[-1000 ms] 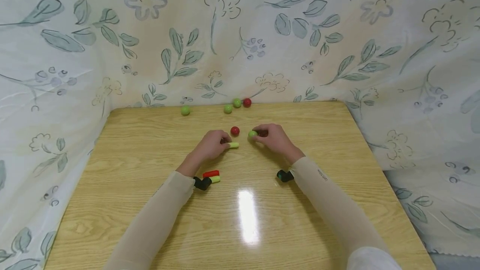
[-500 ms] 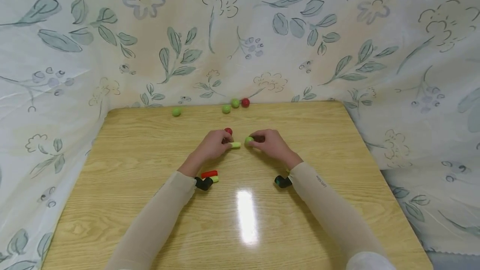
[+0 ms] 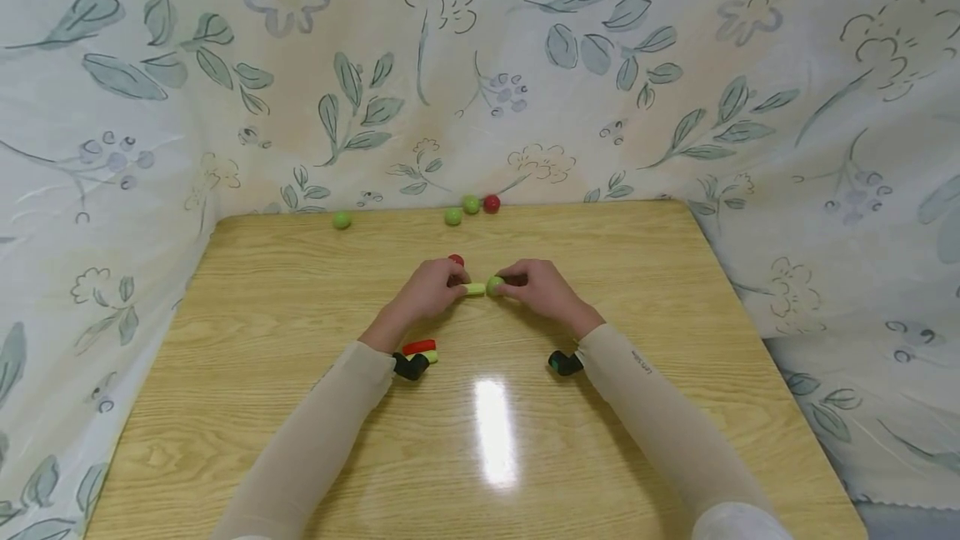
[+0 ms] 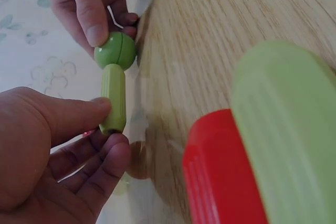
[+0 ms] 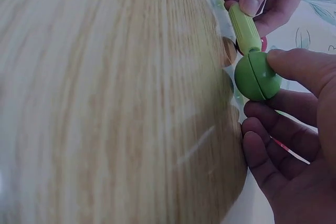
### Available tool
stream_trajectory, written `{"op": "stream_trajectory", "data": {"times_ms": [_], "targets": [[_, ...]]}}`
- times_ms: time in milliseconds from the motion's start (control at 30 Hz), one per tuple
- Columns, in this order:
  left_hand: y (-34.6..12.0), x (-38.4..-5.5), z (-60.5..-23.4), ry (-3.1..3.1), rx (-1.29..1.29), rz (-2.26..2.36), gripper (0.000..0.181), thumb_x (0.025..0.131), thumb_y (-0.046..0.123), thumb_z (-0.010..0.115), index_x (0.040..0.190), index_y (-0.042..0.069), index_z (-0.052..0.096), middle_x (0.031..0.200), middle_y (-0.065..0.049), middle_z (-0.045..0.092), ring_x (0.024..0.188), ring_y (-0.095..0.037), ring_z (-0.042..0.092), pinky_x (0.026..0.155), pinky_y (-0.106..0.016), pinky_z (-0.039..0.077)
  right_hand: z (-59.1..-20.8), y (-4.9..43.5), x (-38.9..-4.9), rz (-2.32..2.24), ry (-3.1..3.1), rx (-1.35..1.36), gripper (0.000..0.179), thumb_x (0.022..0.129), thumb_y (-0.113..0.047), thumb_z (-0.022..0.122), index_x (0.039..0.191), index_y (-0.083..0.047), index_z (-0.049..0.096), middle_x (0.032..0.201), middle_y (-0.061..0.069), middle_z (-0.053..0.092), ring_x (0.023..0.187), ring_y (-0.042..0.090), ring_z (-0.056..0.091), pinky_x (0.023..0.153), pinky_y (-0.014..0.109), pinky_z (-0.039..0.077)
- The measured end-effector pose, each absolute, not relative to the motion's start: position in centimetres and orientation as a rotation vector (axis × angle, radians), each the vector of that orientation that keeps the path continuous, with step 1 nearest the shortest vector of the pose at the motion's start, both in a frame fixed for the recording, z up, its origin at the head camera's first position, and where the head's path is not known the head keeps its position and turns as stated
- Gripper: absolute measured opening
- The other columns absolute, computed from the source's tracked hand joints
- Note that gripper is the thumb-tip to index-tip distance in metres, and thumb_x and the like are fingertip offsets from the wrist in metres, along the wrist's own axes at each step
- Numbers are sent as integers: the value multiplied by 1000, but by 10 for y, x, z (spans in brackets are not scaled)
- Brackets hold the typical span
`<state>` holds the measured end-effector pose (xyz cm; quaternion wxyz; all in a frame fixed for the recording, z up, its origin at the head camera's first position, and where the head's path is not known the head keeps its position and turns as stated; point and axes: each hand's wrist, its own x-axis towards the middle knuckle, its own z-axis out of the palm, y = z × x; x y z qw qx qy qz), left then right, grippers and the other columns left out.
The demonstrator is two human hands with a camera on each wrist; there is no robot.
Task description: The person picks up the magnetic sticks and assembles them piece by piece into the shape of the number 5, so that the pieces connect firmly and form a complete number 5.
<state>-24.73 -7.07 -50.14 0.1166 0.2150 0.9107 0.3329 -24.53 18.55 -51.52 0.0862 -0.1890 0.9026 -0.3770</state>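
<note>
Between thumb and fingers my left hand (image 3: 431, 290) pinches a short, ridged light-green rod (image 4: 114, 100). My right hand (image 3: 543, 288) holds a green ball (image 5: 257, 77) with a seam round it, thumb on one side and fingertips on the other. The ball sits at the rod's free end; in both wrist views the two meet or nearly meet. Just behind the left fingers is a red ball (image 3: 456, 260), partly covered. Close to the left wrist lie a red ridged rod (image 3: 419, 347) and another light-green rod (image 3: 430, 356), side by side.
Along the back edge of the wooden table (image 3: 637, 423) rest two green balls (image 3: 453, 216) and a red ball (image 3: 491, 203). Farther left is another green ball (image 3: 342, 220). Floral cloth (image 3: 480, 132) hangs behind. Dark wrist devices (image 3: 411, 367) show at both cuffs.
My right hand has brought its green ball left and nearer to me, up to the rod. The far-left green ball has rolled left, and the near red ball shifted left behind my left hand.
</note>
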Motion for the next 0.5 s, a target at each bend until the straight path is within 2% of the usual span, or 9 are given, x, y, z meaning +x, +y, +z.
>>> {"op": "stream_trajectory", "data": {"times_ms": [133,300,500], "targets": [[-70,-249,-501,2662,624,957,13,104,10,75,114,5,80,104,-5,72,96,-23,64,91,-39,55,-515,184,-246,-1111,2685,-573,37,102,-34,80,129,-8,80,113,2,77,101,19,68,91,41,57],[-69,-250,-502,2671,636,947,12,104,10,76,113,5,81,104,-5,73,96,-23,64,91,-40,55,-515,184,-246,-1108,2691,-585,40,101,-34,81,133,-9,78,120,4,76,104,19,68,93,42,57],[-69,-250,-502,2677,652,955,10,103,10,76,110,5,81,103,-5,72,95,-23,64,91,-40,55,-513,182,-244,-1145,2660,-612,43,98,-25,85,138,-11,75,123,5,74,102,20,69,92,42,58]]}}
